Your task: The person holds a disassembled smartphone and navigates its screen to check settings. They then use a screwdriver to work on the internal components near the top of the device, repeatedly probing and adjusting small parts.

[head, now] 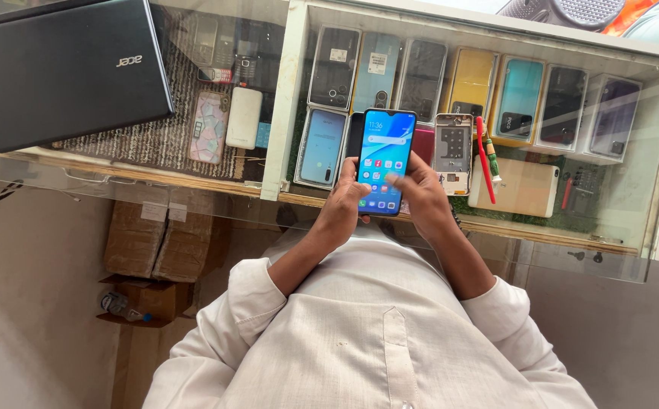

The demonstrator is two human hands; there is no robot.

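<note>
My left hand (pixel 345 198) grips the phone (pixel 384 160) from its 9 o'clock edge, fingers wrapped behind. Right hand (pixel 419 195) cups the 3 o'clock edge, thumb (pixel 395 180) resting on the lit screen w/ app icons. Phone's held upright over the glass counter (pixel 610 254). At 3 o'clock, just beside: an opened phone frame (pixel 452 151), then a red screwdriver (pixel 485 160) & a gold phone (pixel 523 189). At 10 o'clock, well apart: black laptop (pixel 64 68), lid shut.

A laptop (pixel 64 68) lies on the glass counter (pixel 617 250), left of the phone (pixel 384 160).
</note>
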